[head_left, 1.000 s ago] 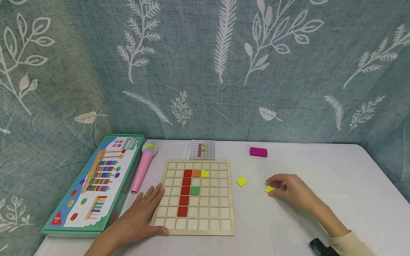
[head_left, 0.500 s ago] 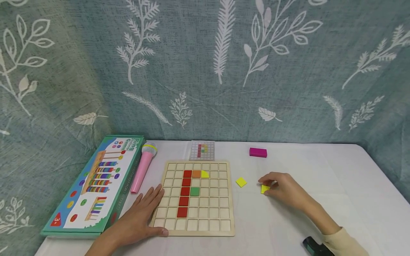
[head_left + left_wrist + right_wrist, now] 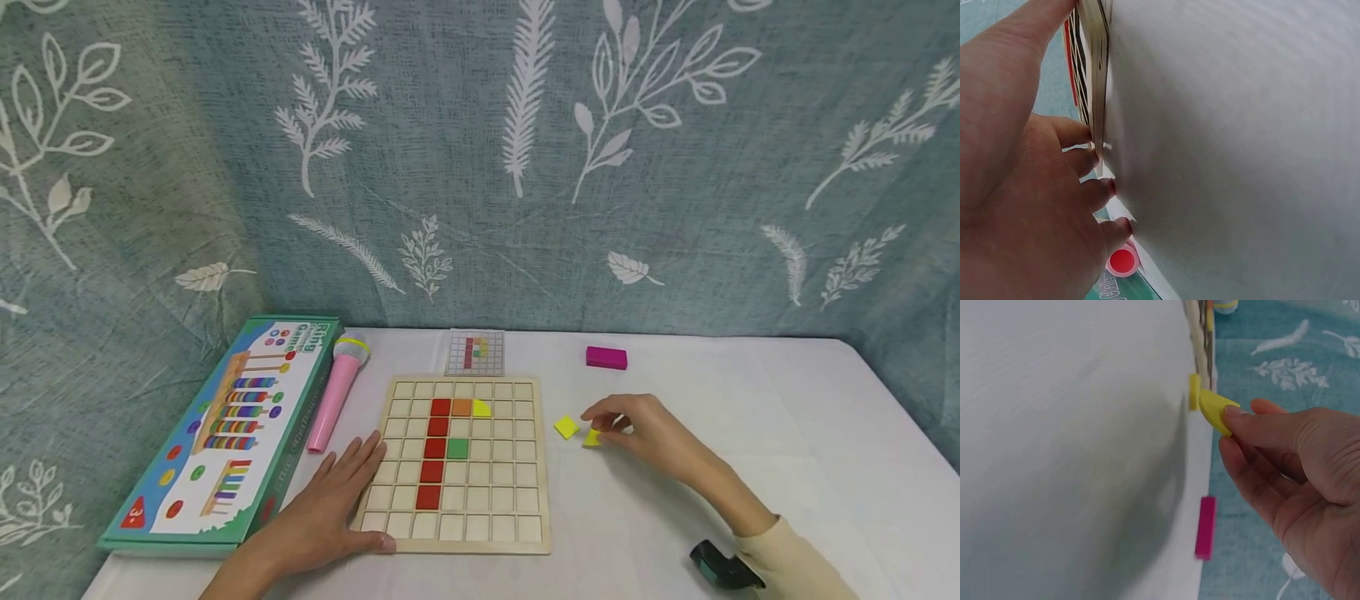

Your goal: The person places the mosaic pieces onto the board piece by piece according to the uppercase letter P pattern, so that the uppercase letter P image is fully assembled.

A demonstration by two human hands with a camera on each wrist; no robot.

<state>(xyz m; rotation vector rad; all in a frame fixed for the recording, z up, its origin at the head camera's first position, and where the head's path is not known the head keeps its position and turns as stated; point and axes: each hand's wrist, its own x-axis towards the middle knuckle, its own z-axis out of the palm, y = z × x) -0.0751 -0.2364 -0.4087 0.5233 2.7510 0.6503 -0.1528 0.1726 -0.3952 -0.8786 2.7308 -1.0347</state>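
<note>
A wooden grid board lies on the table. It bears a column of red square tiles, an orange tile, a yellow quarter-round tile and a green tile. My left hand rests against the board's left side with fingers spread, the thumb at the near left corner. Right of the board, my right hand pinches a yellow tile with a curved edge between thumb and fingers. Just left of that tile, a square yellow tile lies on the cloth.
A small pattern card lies behind the board. At the back right is a magenta block. A pink toy microphone and a green game box lie on the left. A patterned curtain hangs behind the table.
My right hand has moved left with the yellow tile, coming close to the other yellow tile, and the held tile has turned. My left hand stays at the board.
</note>
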